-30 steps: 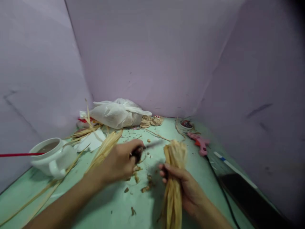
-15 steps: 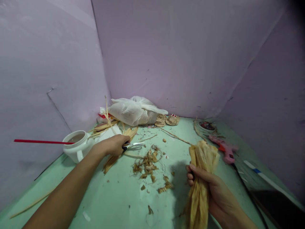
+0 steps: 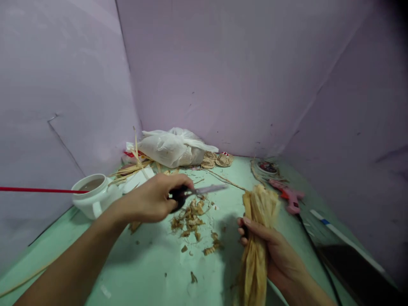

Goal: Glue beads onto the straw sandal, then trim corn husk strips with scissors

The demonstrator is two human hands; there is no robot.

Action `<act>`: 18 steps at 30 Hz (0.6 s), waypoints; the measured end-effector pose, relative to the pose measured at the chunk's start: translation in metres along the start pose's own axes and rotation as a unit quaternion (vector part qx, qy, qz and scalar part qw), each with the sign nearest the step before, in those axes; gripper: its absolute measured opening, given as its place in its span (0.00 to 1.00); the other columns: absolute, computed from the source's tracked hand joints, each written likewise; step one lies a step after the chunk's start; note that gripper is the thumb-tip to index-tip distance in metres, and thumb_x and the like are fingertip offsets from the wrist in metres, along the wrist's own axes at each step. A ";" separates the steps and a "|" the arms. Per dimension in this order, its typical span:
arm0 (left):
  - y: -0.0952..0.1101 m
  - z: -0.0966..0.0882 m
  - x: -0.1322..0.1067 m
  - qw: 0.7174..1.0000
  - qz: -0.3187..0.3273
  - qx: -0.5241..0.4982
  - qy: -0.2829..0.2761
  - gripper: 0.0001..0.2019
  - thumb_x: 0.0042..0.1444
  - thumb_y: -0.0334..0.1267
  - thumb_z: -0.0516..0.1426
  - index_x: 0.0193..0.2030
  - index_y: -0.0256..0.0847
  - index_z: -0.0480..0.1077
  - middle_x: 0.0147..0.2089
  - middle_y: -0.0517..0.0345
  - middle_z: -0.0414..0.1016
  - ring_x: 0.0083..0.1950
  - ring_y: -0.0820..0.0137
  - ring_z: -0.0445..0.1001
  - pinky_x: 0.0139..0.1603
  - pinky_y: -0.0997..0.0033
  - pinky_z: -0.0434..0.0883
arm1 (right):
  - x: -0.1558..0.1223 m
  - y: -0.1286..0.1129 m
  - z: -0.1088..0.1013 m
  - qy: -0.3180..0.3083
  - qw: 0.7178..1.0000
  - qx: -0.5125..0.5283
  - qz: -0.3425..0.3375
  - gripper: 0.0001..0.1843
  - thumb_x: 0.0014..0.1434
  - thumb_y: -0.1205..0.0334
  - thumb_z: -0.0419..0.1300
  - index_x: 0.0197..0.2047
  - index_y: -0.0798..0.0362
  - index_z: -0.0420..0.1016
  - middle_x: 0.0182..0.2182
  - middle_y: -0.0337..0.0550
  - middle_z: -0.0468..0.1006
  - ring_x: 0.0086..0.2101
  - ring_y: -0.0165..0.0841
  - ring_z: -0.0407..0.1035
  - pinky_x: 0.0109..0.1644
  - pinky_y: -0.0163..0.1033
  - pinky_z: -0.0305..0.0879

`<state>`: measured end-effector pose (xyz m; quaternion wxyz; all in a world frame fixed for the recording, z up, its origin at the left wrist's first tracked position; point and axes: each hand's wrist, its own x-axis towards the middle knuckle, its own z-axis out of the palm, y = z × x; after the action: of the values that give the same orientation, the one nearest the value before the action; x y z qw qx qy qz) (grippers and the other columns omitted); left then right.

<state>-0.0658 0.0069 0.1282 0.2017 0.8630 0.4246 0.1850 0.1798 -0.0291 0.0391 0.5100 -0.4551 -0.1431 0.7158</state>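
My left hand (image 3: pixel 152 200) is closed around the black handles of a pair of scissors (image 3: pixel 197 191), whose blades point right above the green table top (image 3: pixel 153 272). My right hand (image 3: pixel 274 250) grips a bundle of dry corn husks (image 3: pixel 256 238) held upright, its cut top end fanned out. The scissor tips are a short way left of the bundle's top. A heap of husk trimmings (image 3: pixel 191 219) lies on the table between my hands.
A white pot (image 3: pixel 92 196) with a red stick (image 3: pixel 38 190) stands at the left. A white plastic bag (image 3: pixel 172 146), loose husk strips (image 3: pixel 130 169) and small woven discs (image 3: pixel 216 160) lie at the back. A pink glue gun (image 3: pixel 287 195) and its black cable are at the right.
My left hand lifted the scissors off the table and brought them right, toward the husk bundle. The right hand kept its grip on the bundle.
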 end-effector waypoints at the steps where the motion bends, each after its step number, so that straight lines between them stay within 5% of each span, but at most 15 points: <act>1: 0.007 0.005 0.000 1.000 0.018 -0.009 -0.004 0.19 0.40 0.22 0.48 0.40 0.43 0.67 0.29 0.64 0.69 0.29 0.75 0.65 0.30 0.79 0.61 | -0.002 0.001 0.002 -0.008 1.000 -0.004 0.000 0.09 0.37 0.69 0.70 0.25 0.61 0.76 0.19 0.41 0.76 0.17 0.24 0.66 0.19 0.26 0.65; 5: 0.002 0.008 0.005 0.999 -0.004 0.049 0.004 0.19 0.41 0.24 0.48 0.40 0.43 0.67 0.30 0.63 0.70 0.30 0.73 0.66 0.30 0.77 0.60 | -0.005 0.004 0.004 -0.038 0.999 -0.014 -0.003 0.09 0.38 0.71 0.69 0.26 0.61 0.76 0.23 0.43 0.77 0.20 0.25 0.68 0.20 0.25 0.66; 8: -0.034 0.004 0.012 0.990 -0.087 0.109 0.006 0.16 0.41 0.27 0.50 0.39 0.42 0.68 0.32 0.61 0.71 0.32 0.70 0.67 0.31 0.74 0.60 | -0.003 0.004 0.001 -0.031 0.999 -0.006 0.008 0.07 0.39 0.71 0.69 0.26 0.61 0.76 0.23 0.42 0.77 0.19 0.25 0.67 0.20 0.25 0.66; 10: -0.061 0.008 0.019 0.976 -0.163 0.131 0.055 0.13 0.42 0.30 0.50 0.37 0.40 0.68 0.32 0.58 0.72 0.32 0.67 0.68 0.31 0.72 0.61 | 0.000 0.002 -0.002 -0.023 1.000 0.005 0.014 0.07 0.40 0.71 0.68 0.25 0.60 0.75 0.21 0.42 0.76 0.18 0.24 0.66 0.19 0.25 0.66; 14: -0.093 0.039 0.034 0.965 -0.203 0.137 0.095 0.15 0.43 0.30 0.51 0.40 0.40 0.67 0.35 0.52 0.73 0.37 0.61 0.70 0.33 0.68 0.61 | 0.003 0.000 -0.004 -0.012 1.000 0.015 0.010 0.07 0.40 0.72 0.68 0.25 0.60 0.75 0.20 0.41 0.75 0.17 0.24 0.66 0.19 0.25 0.65; 18: -0.097 0.063 0.042 0.966 -0.213 0.106 0.101 0.16 0.38 0.27 0.54 0.38 0.40 0.68 0.32 0.51 0.73 0.36 0.58 0.71 0.33 0.67 0.61 | 0.003 0.000 -0.003 -0.002 1.000 0.016 0.009 0.08 0.38 0.73 0.69 0.25 0.60 0.75 0.19 0.41 0.75 0.17 0.24 0.66 0.18 0.25 0.65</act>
<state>-0.0743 0.0829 0.0317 0.0998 0.7459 0.6341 0.1778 0.1817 -0.0270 0.0360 0.5101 -0.4464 -0.1286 0.7239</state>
